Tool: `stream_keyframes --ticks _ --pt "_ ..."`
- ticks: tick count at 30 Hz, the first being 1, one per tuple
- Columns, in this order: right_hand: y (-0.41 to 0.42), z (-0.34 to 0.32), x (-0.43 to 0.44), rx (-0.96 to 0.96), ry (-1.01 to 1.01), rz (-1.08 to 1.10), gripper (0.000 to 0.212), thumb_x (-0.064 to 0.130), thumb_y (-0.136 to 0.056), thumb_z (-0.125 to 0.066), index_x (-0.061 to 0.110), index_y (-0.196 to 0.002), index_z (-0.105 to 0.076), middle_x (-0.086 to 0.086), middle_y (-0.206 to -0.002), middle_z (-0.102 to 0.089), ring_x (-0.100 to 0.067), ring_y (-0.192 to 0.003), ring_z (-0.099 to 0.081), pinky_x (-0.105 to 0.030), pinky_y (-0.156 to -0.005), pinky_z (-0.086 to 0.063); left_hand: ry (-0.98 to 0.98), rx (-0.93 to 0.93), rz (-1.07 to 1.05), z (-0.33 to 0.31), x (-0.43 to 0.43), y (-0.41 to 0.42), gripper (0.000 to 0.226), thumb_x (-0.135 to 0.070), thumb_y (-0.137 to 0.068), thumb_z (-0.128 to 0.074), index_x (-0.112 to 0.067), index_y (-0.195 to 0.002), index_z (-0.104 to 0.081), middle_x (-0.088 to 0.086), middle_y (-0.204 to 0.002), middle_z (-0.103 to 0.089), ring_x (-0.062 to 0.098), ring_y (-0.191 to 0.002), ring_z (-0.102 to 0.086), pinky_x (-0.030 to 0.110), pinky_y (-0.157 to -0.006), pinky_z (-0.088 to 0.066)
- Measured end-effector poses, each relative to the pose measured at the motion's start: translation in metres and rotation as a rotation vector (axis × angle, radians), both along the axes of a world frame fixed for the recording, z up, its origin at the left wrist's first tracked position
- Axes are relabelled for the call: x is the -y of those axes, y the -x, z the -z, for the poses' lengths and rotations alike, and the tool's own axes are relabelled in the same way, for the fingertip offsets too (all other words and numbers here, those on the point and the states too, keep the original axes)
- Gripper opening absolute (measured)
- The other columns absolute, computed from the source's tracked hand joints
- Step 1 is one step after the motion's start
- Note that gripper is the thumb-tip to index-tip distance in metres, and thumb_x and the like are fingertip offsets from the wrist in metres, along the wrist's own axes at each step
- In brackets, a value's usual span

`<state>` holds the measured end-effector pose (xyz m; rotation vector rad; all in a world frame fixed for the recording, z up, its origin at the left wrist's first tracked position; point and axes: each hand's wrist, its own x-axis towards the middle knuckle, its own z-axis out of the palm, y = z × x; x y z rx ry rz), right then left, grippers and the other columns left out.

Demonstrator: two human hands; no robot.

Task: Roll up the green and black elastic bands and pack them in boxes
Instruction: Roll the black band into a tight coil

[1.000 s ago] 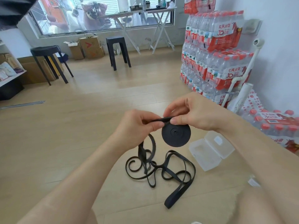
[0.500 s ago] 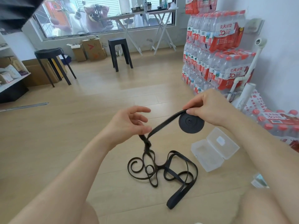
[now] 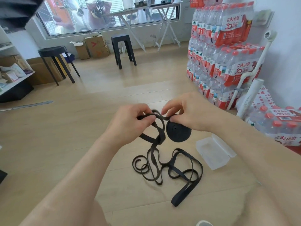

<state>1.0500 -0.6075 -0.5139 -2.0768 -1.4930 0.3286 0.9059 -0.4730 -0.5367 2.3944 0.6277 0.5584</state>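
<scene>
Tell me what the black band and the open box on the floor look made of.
Black elastic band: matte, flexible, probably woven elastic or rubber; it falls in limp curls and rolls into a tight disc. Open box: thin translucent plastic, slightly frosted; the floor shows through.

Body in head view: two hands, forearms, knees.
Left hand [image 3: 130,126] and right hand [image 3: 190,111] bare; forearms [image 3: 81,173] behind each hand bare up to the frame edge. Bare knees [image 3: 236,207] below the hands. Right fingertips blurred.

Probably storeroom: stacked bottled-water packs [image 3: 219,54]
</scene>
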Motion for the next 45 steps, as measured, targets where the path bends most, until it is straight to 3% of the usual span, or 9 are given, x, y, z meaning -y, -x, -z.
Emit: stream_keyframes --ticks 9,14,17,21,25,30,38,40,45 --pt "-0.002 0.014 -0.004 -0.601 0.075 -0.056 0.022 -0.002 -0.083 -0.069 0.012 -0.099 -0.073 -0.008 -0.089 -0.076 -0.019 -0.085 -0.071 -0.031 -0.078 -0.058 -0.155 0.083 0.048 -0.002 0.02 -0.008 0.006 -0.027 -0.082 -0.07 -0.03 -0.076 -0.069 -0.013 -0.067 -0.063 0.004 -0.065 -0.059 0.031 -0.064 -0.052" --pt "-0.008 0.017 -0.001 -0.897 0.064 -0.024 0.022 -0.004 -0.082 -0.066 0.009 -0.1 -0.073 -0.013 -0.092 -0.075 -0.022 -0.084 -0.07 -0.033 -0.078 -0.058 -0.084 0.158 -0.085 -0.002 0.015 -0.014 0.007 -0.034 -0.079 -0.075 -0.034 -0.075 -0.069 -0.009 -0.084 -0.053 0.001 -0.071 -0.051 0.008 -0.055 -0.038" --pt "-0.007 0.021 -0.004 -0.946 0.032 0.018 0.018 -0.003 -0.081 -0.066 0.005 -0.097 -0.072 -0.012 -0.088 -0.073 -0.024 -0.082 -0.068 -0.034 -0.077 -0.058 -0.107 0.226 -0.124 0.0 0.02 -0.017 0.016 -0.031 -0.075 -0.078 -0.035 -0.085 -0.066 -0.012 -0.076 -0.043 -0.001 -0.066 -0.044 0.008 -0.059 -0.034" --pt "-0.016 0.018 -0.002 -1.004 -0.093 0.119 0.021 -0.002 -0.085 -0.063 -0.001 -0.105 -0.067 -0.01 -0.084 -0.072 -0.023 -0.076 -0.068 -0.031 -0.07 -0.057 0.199 0.282 -0.204 0.0 0.016 -0.015 0.023 -0.039 -0.081 -0.071 -0.024 -0.079 -0.053 -0.005 -0.068 -0.05 0.012 -0.061 -0.049 0.037 -0.057 -0.053" --pt "-0.018 0.015 0.002 -1.0 -0.172 0.153 0.023 -0.003 -0.086 -0.062 -0.002 -0.108 -0.067 -0.013 -0.087 -0.071 -0.023 -0.078 -0.067 -0.032 -0.074 -0.056 0.48 0.124 -0.101 0.004 0.018 -0.012 0.023 -0.034 -0.083 -0.072 -0.012 -0.078 -0.069 0.002 -0.064 -0.068 0.013 -0.057 -0.06 0.026 -0.057 -0.055" --pt "-0.029 0.014 0.006 -1.026 -0.295 0.308 0.019 -0.005 -0.087 -0.061 0.002 -0.103 -0.067 -0.009 -0.082 -0.072 -0.018 -0.07 -0.069 -0.031 -0.068 -0.058 0.217 0.164 -0.279 0.008 0.009 -0.013 0.016 -0.024 -0.075 -0.07 -0.017 -0.068 -0.057 0.009 -0.07 -0.066 0.031 -0.072 -0.068 0.041 -0.067 -0.056" --pt "-0.039 0.019 0.008 -1.118 -0.315 0.35 0.017 -0.004 -0.087 -0.06 0.005 -0.099 -0.069 -0.008 -0.081 -0.072 -0.017 -0.069 -0.069 -0.033 -0.074 -0.056 0.976 0.718 -0.308 -0.003 -0.004 -0.014 0.019 0.004 -0.09 -0.047 -0.013 -0.08 -0.045 0.01 -0.077 -0.057 0.024 -0.071 -0.065 0.032 -0.072 -0.055" --pt "-0.039 0.019 0.006 -1.103 -0.303 0.352 0.017 -0.005 -0.088 -0.059 0.004 -0.098 -0.069 -0.006 -0.076 -0.073 -0.016 -0.067 -0.069 -0.034 -0.075 -0.055 1.006 0.623 -0.277 -0.002 -0.009 -0.012 0.018 0.004 -0.09 -0.046 -0.012 -0.092 -0.053 0.006 -0.069 -0.053 0.019 -0.059 -0.055 0.03 -0.063 -0.05" --pt "-0.044 0.019 0.01 -1.066 -0.274 0.345 0.015 -0.004 -0.089 -0.058 0.003 -0.096 -0.069 -0.007 -0.074 -0.072 -0.015 -0.063 -0.069 -0.027 -0.064 -0.057 0.818 -0.296 0.13 0.01 -0.016 0.009 0.031 -0.006 -0.095 -0.039 -0.008 -0.106 -0.068 0.001 -0.058 -0.045 0.015 -0.052 -0.044 0.024 -0.052 -0.042"
